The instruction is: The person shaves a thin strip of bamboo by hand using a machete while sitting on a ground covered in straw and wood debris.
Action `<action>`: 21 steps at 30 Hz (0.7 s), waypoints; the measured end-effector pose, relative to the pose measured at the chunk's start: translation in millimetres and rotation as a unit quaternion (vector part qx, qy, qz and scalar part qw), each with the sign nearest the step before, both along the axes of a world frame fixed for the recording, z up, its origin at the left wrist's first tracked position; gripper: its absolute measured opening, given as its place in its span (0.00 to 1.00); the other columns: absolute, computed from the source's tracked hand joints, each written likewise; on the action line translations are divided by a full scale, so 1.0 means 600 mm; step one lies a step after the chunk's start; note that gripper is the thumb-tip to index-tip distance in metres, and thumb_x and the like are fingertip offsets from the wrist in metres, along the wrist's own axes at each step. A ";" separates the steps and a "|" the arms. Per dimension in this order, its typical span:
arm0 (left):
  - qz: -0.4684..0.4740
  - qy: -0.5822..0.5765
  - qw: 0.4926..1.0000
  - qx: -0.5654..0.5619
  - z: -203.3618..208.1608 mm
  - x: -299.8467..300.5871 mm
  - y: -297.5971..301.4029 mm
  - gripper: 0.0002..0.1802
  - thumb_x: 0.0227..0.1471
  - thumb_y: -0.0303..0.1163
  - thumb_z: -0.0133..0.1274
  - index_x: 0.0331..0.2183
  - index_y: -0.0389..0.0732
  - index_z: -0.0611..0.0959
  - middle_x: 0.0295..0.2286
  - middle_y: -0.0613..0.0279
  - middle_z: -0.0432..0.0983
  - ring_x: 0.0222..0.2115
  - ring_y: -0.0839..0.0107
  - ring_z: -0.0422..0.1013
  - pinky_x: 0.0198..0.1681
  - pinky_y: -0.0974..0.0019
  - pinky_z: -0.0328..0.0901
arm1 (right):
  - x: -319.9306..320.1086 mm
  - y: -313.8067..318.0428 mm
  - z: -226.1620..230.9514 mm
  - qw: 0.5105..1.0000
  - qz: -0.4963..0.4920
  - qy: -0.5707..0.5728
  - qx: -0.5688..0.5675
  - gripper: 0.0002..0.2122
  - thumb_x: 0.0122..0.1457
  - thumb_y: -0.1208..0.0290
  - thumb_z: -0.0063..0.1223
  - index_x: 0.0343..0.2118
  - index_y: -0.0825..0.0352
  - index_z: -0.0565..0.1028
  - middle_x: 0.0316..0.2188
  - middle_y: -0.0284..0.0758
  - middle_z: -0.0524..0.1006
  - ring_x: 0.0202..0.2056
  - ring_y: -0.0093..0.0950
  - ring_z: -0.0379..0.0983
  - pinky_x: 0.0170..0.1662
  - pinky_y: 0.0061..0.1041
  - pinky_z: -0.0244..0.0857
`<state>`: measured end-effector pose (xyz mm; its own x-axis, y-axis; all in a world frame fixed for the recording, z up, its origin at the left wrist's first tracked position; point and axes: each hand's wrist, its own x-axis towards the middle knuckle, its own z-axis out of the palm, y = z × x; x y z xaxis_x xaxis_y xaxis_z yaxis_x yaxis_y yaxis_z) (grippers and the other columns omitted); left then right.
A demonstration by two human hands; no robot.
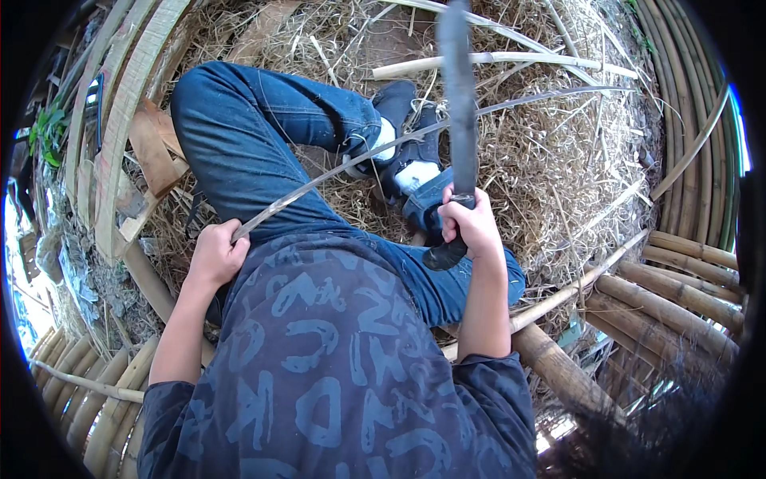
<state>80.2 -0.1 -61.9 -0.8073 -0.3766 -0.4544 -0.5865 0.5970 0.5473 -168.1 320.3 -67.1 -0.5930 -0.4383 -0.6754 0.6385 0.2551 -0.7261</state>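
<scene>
My left hand [215, 259] is closed at my lap around the near end of a long, thin bamboo strip [315, 182]. The strip slants across my thigh and over my shoes toward the right. In my right hand [475, 225], the fingers wrap the dark handle of a machete [460, 104]. Its broad grey blade points away from me and looks blurred, its tip cut off at the top edge. Where they meet in this view, the blade passes in front of the strip; whether the two touch, I cannot tell.
Pale shavings [550, 168] cover the ground around my crossed legs [247, 136]. Loose strips [511, 57] lie across them ahead. Wooden planks [132, 120] stand at the left, beside a wood block [152, 148]. Bamboo poles [678, 120] line the right side, with more poles [670, 307] near my right elbow.
</scene>
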 end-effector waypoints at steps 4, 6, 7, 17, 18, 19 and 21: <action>-0.003 0.019 1.000 0.010 0.000 -0.042 0.012 0.12 0.45 0.32 0.48 0.21 0.31 0.77 0.17 0.40 0.70 0.21 0.43 0.70 0.26 0.52 0.63 | 0.021 -0.021 -0.002 1.000 -0.003 0.007 -0.013 0.05 0.46 0.81 0.52 0.25 0.66 0.70 0.12 0.28 0.68 0.10 0.18 0.62 0.15 0.20 0.57; 0.010 0.004 1.000 0.025 -0.005 -0.041 0.008 0.12 0.45 0.32 0.48 0.22 0.31 0.77 0.17 0.40 0.70 0.21 0.43 0.70 0.26 0.52 0.64 | 0.042 -0.038 -0.005 0.999 0.034 -0.007 0.003 0.05 0.46 0.81 0.53 0.25 0.66 0.70 0.13 0.28 0.69 0.12 0.18 0.64 0.15 0.19 0.58; 0.006 0.029 0.999 0.017 -0.007 -0.033 0.011 0.13 0.46 0.32 0.48 0.22 0.30 0.78 0.18 0.40 0.71 0.21 0.44 0.71 0.26 0.52 0.64 | 0.040 -0.039 0.001 0.999 0.038 -0.014 0.004 0.06 0.46 0.81 0.53 0.26 0.65 0.69 0.12 0.28 0.67 0.11 0.18 0.63 0.15 0.19 0.58; -0.011 0.013 1.000 0.012 -0.017 -0.048 0.010 0.20 0.52 0.36 0.52 0.19 0.28 0.75 0.14 0.41 0.68 0.15 0.50 0.67 0.21 0.56 0.59 | 0.060 -0.038 -0.011 0.994 0.089 -0.029 0.056 0.04 0.47 0.79 0.53 0.26 0.66 0.69 0.13 0.28 0.68 0.12 0.19 0.64 0.16 0.20 0.60; -0.017 0.016 1.000 0.015 -0.016 -0.049 0.009 0.21 0.53 0.36 0.53 0.18 0.28 0.75 0.14 0.41 0.68 0.15 0.49 0.66 0.21 0.56 0.59 | 0.071 -0.046 -0.010 0.989 0.123 -0.041 0.073 0.04 0.47 0.79 0.53 0.25 0.65 0.70 0.13 0.28 0.68 0.12 0.19 0.64 0.16 0.19 0.60; -0.017 0.017 1.000 0.017 -0.011 -0.045 0.008 0.22 0.53 0.37 0.53 0.18 0.28 0.74 0.14 0.40 0.67 0.15 0.49 0.66 0.21 0.56 0.59 | 0.064 -0.041 -0.010 0.988 0.134 -0.059 0.056 0.04 0.47 0.78 0.54 0.25 0.65 0.70 0.13 0.28 0.68 0.12 0.18 0.64 0.17 0.19 0.60; -0.025 0.026 0.999 0.020 -0.012 -0.041 0.006 0.23 0.54 0.38 0.54 0.17 0.28 0.74 0.14 0.40 0.67 0.16 0.47 0.66 0.21 0.55 0.59 | 0.043 -0.029 0.009 0.990 0.120 -0.040 0.063 0.05 0.46 0.79 0.54 0.25 0.65 0.70 0.13 0.28 0.68 0.12 0.17 0.64 0.16 0.19 0.59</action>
<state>55.4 3.7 -68.9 -0.8470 -0.3177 -0.4262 -0.5275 0.6011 0.6004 -142.4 302.9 -61.8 -0.4241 -0.4693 -0.7746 0.6027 0.4921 -0.6282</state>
